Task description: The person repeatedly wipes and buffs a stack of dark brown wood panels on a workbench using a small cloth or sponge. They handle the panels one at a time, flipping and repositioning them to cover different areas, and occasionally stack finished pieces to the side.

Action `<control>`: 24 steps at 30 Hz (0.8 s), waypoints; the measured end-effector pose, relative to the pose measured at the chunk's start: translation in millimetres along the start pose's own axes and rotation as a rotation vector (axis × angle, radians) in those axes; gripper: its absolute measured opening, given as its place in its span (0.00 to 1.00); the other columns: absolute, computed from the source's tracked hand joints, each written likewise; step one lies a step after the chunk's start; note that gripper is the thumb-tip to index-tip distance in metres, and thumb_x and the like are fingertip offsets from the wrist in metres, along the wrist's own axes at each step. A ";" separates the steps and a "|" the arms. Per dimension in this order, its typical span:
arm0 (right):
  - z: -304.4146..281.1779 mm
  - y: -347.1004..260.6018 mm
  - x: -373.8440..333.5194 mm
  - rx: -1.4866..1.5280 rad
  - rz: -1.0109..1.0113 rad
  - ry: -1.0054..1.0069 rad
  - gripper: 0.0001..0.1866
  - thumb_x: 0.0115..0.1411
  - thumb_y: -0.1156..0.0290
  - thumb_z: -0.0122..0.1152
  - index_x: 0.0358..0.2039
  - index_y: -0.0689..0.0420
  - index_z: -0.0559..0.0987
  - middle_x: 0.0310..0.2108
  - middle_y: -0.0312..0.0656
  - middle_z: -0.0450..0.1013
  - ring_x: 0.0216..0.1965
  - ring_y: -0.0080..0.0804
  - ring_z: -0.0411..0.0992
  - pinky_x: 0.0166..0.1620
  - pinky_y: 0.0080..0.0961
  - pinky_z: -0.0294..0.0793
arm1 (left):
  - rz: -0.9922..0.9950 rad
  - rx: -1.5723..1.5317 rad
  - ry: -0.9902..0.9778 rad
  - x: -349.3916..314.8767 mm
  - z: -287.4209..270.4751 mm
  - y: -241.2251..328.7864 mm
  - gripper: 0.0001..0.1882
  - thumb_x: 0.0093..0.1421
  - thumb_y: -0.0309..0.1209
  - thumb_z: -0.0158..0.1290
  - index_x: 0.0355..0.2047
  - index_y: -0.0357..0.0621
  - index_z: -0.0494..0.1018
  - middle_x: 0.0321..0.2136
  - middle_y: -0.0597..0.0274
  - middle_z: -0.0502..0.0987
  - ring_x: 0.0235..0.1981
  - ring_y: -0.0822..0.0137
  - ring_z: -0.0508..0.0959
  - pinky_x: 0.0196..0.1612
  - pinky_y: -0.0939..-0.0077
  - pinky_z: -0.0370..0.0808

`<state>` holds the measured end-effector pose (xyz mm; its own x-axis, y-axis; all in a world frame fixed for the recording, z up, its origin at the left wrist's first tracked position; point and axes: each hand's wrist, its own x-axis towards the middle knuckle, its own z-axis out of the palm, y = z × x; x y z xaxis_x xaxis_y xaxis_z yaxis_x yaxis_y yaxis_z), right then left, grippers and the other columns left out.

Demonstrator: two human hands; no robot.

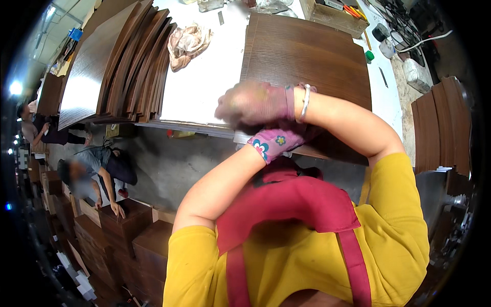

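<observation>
My right hand [254, 104], in a worn pinkish-purple glove, crosses over my left hand above the near edge of a dark brown wood-grain panel [307, 51]. Motion smears its fingers, which point left over the white tabletop [204, 94]. My left hand [280, 140], in a purple glove with a flower pattern, lies beneath my right wrist and points right. Its fingers are hidden there, and I cannot tell whether it touches the panel. A pale bracelet [305, 104] circles my right wrist.
Several brown panels [94, 66] lean in a row at left beside a crumpled cloth [188, 45]. At far right are a box of tools [335, 16], a blade [383, 78] and stacked panels [440, 125]. A co-worker [99, 169] bends over brown boxes [130, 220] at lower left.
</observation>
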<state>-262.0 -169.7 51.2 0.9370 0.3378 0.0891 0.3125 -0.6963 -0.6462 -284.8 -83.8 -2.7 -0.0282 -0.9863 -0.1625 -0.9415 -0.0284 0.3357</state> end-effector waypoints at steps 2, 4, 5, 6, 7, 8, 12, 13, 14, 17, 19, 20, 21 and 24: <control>14.7 -11.4 0.6 0.240 0.035 -0.036 0.09 0.51 0.71 0.55 0.34 0.55 0.79 0.30 0.43 0.76 0.37 0.43 0.75 0.39 0.37 0.73 | -0.004 -0.015 0.003 2.1 1.7 -1.5 0.30 0.62 0.51 0.47 0.59 0.49 0.65 0.58 0.51 0.67 0.60 0.56 0.67 0.61 0.59 0.63; 6.5 -15.7 -0.3 0.068 -0.084 -0.104 0.11 0.51 0.73 0.56 0.37 0.53 0.79 0.34 0.42 0.77 0.40 0.44 0.75 0.40 0.37 0.73 | 0.012 -0.028 0.015 4.4 -0.9 -2.9 0.30 0.62 0.51 0.47 0.60 0.49 0.64 0.59 0.51 0.67 0.60 0.56 0.67 0.61 0.59 0.63; 0.7 -10.4 1.1 0.043 -0.074 -0.077 0.11 0.50 0.73 0.56 0.36 0.53 0.79 0.34 0.43 0.76 0.39 0.45 0.75 0.40 0.37 0.73 | 0.016 -0.034 0.022 6.6 -2.8 -3.6 0.31 0.63 0.51 0.46 0.61 0.48 0.64 0.59 0.51 0.66 0.61 0.56 0.67 0.61 0.60 0.63; -2.9 -4.8 0.4 0.021 -0.060 -0.049 0.10 0.50 0.74 0.56 0.34 0.53 0.79 0.33 0.44 0.76 0.39 0.45 0.74 0.39 0.37 0.73 | 0.016 -0.048 0.024 7.3 -4.2 -2.5 0.31 0.63 0.52 0.46 0.61 0.48 0.63 0.59 0.50 0.66 0.61 0.56 0.67 0.61 0.60 0.63; -7.5 6.7 0.2 -0.027 -0.102 0.004 0.09 0.49 0.74 0.57 0.33 0.54 0.78 0.32 0.44 0.75 0.38 0.45 0.74 0.39 0.37 0.72 | 0.025 -0.060 0.030 10.5 -7.3 -1.5 0.32 0.63 0.52 0.46 0.61 0.48 0.63 0.60 0.50 0.66 0.61 0.56 0.66 0.61 0.60 0.63; -13.1 22.8 0.7 -0.076 -0.145 0.054 0.07 0.49 0.74 0.57 0.31 0.55 0.77 0.31 0.45 0.74 0.37 0.46 0.74 0.39 0.38 0.72 | 0.038 -0.070 0.050 12.5 -12.0 -1.4 0.32 0.63 0.52 0.45 0.62 0.47 0.62 0.60 0.50 0.66 0.61 0.56 0.66 0.61 0.61 0.63; -49.6 74.0 2.4 -0.183 -0.082 0.141 0.07 0.49 0.74 0.57 0.32 0.55 0.77 0.32 0.42 0.75 0.38 0.43 0.74 0.40 0.36 0.72 | 0.132 0.091 0.260 15.4 -35.4 1.9 0.33 0.61 0.54 0.47 0.61 0.48 0.64 0.59 0.53 0.67 0.62 0.53 0.63 0.64 0.54 0.56; -58.9 88.0 4.0 -0.220 -0.069 0.179 0.08 0.50 0.74 0.57 0.33 0.55 0.77 0.33 0.42 0.75 0.38 0.43 0.74 0.40 0.36 0.72 | 0.157 0.056 0.366 18.0 -32.3 0.2 0.34 0.60 0.55 0.47 0.62 0.49 0.64 0.61 0.54 0.64 0.64 0.52 0.59 0.67 0.52 0.49; -67.6 103.3 5.3 -0.257 -0.058 0.217 0.09 0.51 0.74 0.56 0.34 0.55 0.78 0.34 0.41 0.75 0.39 0.42 0.74 0.41 0.35 0.73 | 0.115 0.077 0.205 17.9 -33.5 1.2 0.35 0.61 0.55 0.46 0.64 0.51 0.61 0.64 0.55 0.60 0.67 0.53 0.55 0.68 0.53 0.46; -96.1 145.8 6.5 -0.311 0.009 0.265 0.13 0.52 0.74 0.55 0.39 0.53 0.79 0.35 0.40 0.76 0.38 0.40 0.75 0.41 0.33 0.73 | 0.125 0.092 0.221 19.8 -27.0 -0.8 0.36 0.62 0.57 0.43 0.66 0.54 0.58 0.66 0.58 0.58 0.69 0.54 0.52 0.69 0.53 0.44; -111.5 170.6 11.8 -0.295 0.010 0.326 0.13 0.53 0.75 0.54 0.40 0.55 0.79 0.33 0.41 0.76 0.36 0.39 0.74 0.41 0.32 0.73 | 0.108 0.083 0.199 20.4 -26.1 -1.8 0.36 0.62 0.57 0.42 0.66 0.55 0.57 0.67 0.60 0.57 0.69 0.54 0.51 0.69 0.53 0.44; -116.6 180.6 12.6 -0.208 0.094 0.333 0.13 0.54 0.75 0.53 0.40 0.56 0.79 0.32 0.42 0.76 0.35 0.40 0.75 0.40 0.34 0.73 | 0.094 0.079 0.195 19.0 -26.0 -2.8 0.36 0.62 0.57 0.42 0.66 0.55 0.57 0.66 0.60 0.57 0.69 0.54 0.51 0.69 0.53 0.44; -122.1 186.3 12.8 -0.221 0.105 0.399 0.12 0.55 0.74 0.52 0.39 0.56 0.79 0.32 0.43 0.76 0.35 0.41 0.75 0.40 0.34 0.73 | 0.092 0.075 0.197 19.6 -27.3 -2.2 0.36 0.62 0.57 0.43 0.66 0.56 0.57 0.66 0.60 0.57 0.69 0.54 0.51 0.69 0.53 0.44; -144.1 216.7 11.6 -0.470 0.185 0.483 0.10 0.58 0.71 0.51 0.37 0.57 0.79 0.32 0.45 0.76 0.35 0.42 0.75 0.40 0.36 0.74 | 0.100 0.075 0.199 21.2 -29.0 2.0 0.36 0.62 0.56 0.44 0.66 0.55 0.57 0.66 0.60 0.58 0.69 0.54 0.52 0.69 0.53 0.44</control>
<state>-161.0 -408.0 21.3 0.9118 -0.0566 0.4066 0.0731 -0.9522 -0.2965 -277.5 -109.5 21.5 -0.0628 -0.9964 0.0571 -0.9598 0.0759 0.2703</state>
